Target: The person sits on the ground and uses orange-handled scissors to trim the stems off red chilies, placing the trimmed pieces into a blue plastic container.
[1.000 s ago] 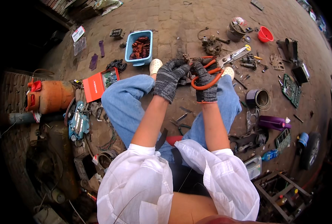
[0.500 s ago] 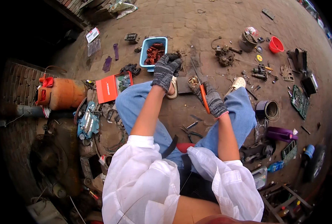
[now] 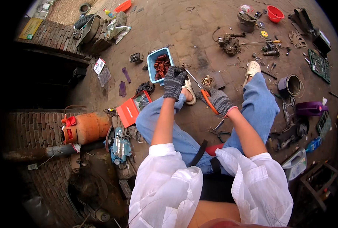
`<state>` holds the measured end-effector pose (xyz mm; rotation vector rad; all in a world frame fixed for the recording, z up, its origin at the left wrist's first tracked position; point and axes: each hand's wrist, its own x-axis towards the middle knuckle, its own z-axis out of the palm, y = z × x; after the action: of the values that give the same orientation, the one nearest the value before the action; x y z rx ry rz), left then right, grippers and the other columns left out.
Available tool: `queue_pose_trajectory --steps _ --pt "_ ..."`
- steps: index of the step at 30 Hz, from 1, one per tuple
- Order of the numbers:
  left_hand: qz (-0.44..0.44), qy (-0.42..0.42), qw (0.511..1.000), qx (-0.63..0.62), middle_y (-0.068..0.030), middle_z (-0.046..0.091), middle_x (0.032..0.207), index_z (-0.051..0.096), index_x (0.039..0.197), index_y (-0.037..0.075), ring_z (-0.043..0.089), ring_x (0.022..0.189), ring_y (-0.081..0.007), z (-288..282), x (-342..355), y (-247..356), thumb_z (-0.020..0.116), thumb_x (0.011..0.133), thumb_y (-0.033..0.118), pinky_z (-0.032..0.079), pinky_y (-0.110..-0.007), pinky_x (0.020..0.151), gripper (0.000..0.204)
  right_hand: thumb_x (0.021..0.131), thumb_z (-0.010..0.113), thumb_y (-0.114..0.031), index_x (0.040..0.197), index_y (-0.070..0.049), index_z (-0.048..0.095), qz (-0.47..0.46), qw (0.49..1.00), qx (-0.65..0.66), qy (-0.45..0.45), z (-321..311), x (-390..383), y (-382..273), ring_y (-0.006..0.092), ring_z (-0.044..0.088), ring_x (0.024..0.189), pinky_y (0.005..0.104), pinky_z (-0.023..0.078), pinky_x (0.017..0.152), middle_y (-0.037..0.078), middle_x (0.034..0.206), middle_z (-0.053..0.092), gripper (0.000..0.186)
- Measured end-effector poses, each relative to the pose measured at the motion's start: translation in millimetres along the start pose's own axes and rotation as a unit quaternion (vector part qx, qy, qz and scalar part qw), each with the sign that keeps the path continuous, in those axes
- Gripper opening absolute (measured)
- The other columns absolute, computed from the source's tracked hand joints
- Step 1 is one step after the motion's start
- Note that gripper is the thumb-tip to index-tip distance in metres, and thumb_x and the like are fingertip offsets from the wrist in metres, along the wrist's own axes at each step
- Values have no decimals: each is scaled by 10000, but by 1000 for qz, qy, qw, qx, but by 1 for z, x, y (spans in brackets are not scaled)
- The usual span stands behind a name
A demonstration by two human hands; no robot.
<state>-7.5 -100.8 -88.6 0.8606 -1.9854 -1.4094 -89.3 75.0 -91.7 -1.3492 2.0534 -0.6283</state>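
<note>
My left hand, in a grey knit glove with dark fingers, is closed round a small dark, wiry piece that pokes out past its fingertips. My gloved right hand grips a long tool with orange handles and a slender metal end; its exact kind is unclear. The tool's tip reaches the wiry piece or lies just beside it. Left of and beyond my left hand stands a light blue basin with reddish-brown coiled scraps. Small brass-coloured bits lie beyond my right hand, beside a dark flat block.
At left are an open red box and an orange gas cylinder. Pliers lie between my legs. Greasy machine parts, a tin can, a purple jug and a green tool case are at right.
The view has turned, so the scene sits differently in the picture. The tool's tip has come closer to the piece in my left hand. Both hands keep their grip.
</note>
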Motion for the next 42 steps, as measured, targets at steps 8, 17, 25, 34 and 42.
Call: queue_pose_trajectory --steps 8,17,25,34,42 --pt "9 3 999 -53 -47 546 743 493 859 22 523 630 -110 8 17 -16 540 731 -25 440 -216 544 144 766 461 -335 813 9 537 67 995 68 42 16 15 12 328 551 680 401 429 598 214 726 558 356" --pt "34 -12 996 -77 -17 540 762 464 963 51 500 606 -89 9 25 -40 535 739 5 403 -206 496 239 831 268 -418 888 -80 571 50 994 80 58 -10 -4 -3 333 543 727 373 431 642 173 785 568 457" --pt "36 -69 994 -75 -37 529 862 442 1004 23 512 711 -111 24 14 -23 506 740 -53 441 -213 573 283 822 251 -405 874 -48 578 73 992 79 61 -2 8 5 333 546 769 380 430 691 180 811 571 487" --pt "14 -91 995 -38 -41 532 830 436 986 20 506 656 -100 34 19 -68 492 748 -39 428 -206 528 252 817 268 -351 851 -98 592 110 993 33 8 17 25 13 291 550 768 345 408 757 151 784 577 413" --pt "-27 -103 991 85 -50 553 811 446 937 21 517 696 -114 50 41 -108 490 757 -8 436 -228 603 188 769 385 -244 919 -158 572 157 979 41 -124 27 52 28 173 453 990 377 319 849 47 972 550 255"
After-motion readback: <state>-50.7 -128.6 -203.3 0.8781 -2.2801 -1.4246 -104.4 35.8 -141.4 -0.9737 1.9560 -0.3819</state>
